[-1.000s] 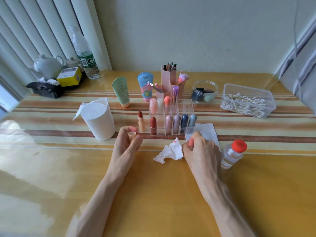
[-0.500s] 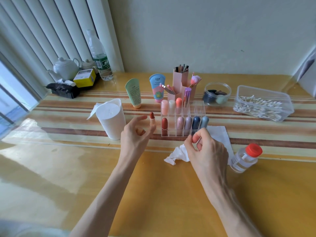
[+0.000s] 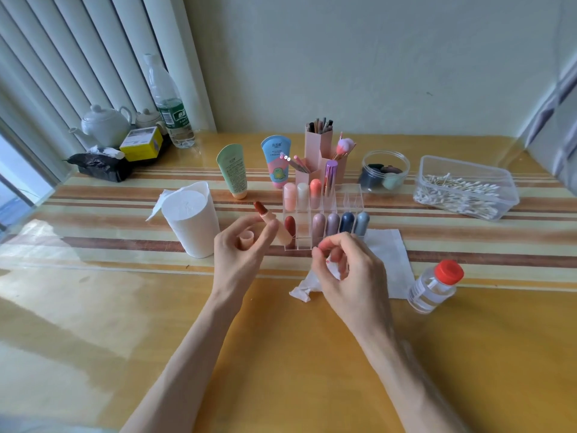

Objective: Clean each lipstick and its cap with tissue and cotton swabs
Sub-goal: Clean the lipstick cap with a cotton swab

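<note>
Head view, single entry. Left hand (image 3: 240, 260): grips the uncapped lipstick (image 3: 274, 225), tilted with its red bullet up and leftward, and its cap (image 3: 246, 238) tucked in the same fingers. A second ago we logged this lipstick standing on the table beside the clear organiser (image 3: 352, 201). Right hand (image 3: 349, 276): pinches the crumpled, red-stained tissue (image 3: 304, 287). The hands are near each other but apart. We judge wiping the stick comes next.

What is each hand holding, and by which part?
Left hand pinches the uncapped lipstick by its upper tube and holds the cap by its side wall. Right hand pinches the crumpled tissue by its upper end.
</note>
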Motion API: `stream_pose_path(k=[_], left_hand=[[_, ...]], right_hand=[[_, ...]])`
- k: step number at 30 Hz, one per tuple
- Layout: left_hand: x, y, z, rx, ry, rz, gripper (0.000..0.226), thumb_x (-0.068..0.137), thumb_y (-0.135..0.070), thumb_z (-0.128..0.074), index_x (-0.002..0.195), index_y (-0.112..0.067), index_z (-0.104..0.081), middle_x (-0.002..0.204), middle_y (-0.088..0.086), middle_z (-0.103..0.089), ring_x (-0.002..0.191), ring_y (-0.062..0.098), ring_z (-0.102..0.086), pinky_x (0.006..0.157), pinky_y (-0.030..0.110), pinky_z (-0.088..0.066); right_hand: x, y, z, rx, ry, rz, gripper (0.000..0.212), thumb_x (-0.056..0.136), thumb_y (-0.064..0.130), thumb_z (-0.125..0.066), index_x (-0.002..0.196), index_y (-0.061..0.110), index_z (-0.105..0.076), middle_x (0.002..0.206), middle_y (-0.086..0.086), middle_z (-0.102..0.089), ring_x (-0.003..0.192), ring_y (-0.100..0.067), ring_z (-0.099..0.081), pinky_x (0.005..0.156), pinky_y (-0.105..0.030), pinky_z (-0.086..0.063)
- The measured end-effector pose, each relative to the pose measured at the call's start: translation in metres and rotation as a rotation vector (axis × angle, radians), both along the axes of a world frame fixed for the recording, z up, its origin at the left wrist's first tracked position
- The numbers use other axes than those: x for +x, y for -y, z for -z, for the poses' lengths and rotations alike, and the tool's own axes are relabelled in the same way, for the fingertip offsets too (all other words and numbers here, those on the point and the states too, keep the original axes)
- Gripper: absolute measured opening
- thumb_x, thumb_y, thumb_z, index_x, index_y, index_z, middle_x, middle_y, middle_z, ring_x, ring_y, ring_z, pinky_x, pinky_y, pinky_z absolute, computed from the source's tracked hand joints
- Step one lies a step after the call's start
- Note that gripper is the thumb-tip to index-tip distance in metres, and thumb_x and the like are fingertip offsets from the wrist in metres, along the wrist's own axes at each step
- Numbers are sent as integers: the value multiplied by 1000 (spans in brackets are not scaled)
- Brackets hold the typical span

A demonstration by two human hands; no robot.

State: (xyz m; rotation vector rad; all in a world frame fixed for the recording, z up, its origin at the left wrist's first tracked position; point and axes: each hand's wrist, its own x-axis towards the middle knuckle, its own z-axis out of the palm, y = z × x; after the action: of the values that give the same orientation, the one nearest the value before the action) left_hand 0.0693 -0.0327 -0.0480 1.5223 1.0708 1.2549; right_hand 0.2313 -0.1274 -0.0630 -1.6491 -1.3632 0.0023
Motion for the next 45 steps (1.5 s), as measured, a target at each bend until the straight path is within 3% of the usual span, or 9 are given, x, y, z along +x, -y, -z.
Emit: stream_pose_path(k=[7,11,13,21,27,33,36,41,45], left_hand=[[-2,14,4,-103,210,328,28,98,-34,-71,105,-6,-75,70,34,-48,57,20,-23,55,27,-28],[0,16,10,-164,275,377,38,94,-40,-70,115,-9,-77,60,6,-33,59,22,-18,56,30,-23],[1,16,12,-166,284,366,41,94,-42,-69,117,-9,-78,59,9,-31,60,23,-18,57,31,-22],[2,18,13,-180,334,251,51,70,-56,-92,85,-10,-79,66,16,-34,60,20,-24,56,28,-26],[1,17,14,-195,356,258,51,69,-59,-91,91,-14,-82,68,14,-35,61,19,-24,57,27,-27],[3,17,13,-202,366,239,45,60,-60,-96,84,-24,-83,76,18,-41,59,16,-28,58,25,-31],[3,18,13,-201,371,254,45,61,-60,-95,85,-24,-83,69,10,-43,59,14,-29,58,25,-32],[2,21,10,-171,333,263,38,63,-61,-93,74,-27,-78,63,-11,-57,58,9,-35,57,21,-33],[3,22,10,-151,316,262,38,63,-61,-93,73,-27,-77,59,-13,-53,56,8,-34,57,19,-34]], right_hand=[[-7,1,-7,-99,-329,-365,28,105,37,-62,124,20,-73,107,14,-72,100,-8,-66,81,-12,-44],[-6,3,-11,-88,-436,-436,24,105,21,-62,122,11,-75,94,1,-75,72,3,-66,68,-6,-45],[-6,5,-12,-73,-475,-459,22,105,16,-62,120,8,-74,95,-1,-75,64,5,-65,63,-4,-44],[-7,1,-3,-3,-397,-359,25,91,27,-77,110,10,-72,84,31,-64,81,-1,-60,74,-9,-42],[-9,1,-4,-114,-556,-493,26,106,24,-60,125,13,-72,95,2,-74,89,-17,-73,74,-16,-55],[-5,0,-4,-75,-565,-472,22,100,22,-69,120,12,-71,98,7,-76,96,-10,-71,77,-16,-53],[-8,1,-4,-107,-565,-488,26,106,24,-59,125,12,-72,96,-3,-75,95,-15,-73,72,-19,-58],[-5,0,-4,-12,-497,-450,20,95,16,-76,113,7,-73,92,19,-73,90,-4,-68,80,-10,-47],[-5,2,-1,28,-476,-423,22,89,7,-81,106,-1,-69,94,17,-71,82,6,-67,68,-5,-48]])
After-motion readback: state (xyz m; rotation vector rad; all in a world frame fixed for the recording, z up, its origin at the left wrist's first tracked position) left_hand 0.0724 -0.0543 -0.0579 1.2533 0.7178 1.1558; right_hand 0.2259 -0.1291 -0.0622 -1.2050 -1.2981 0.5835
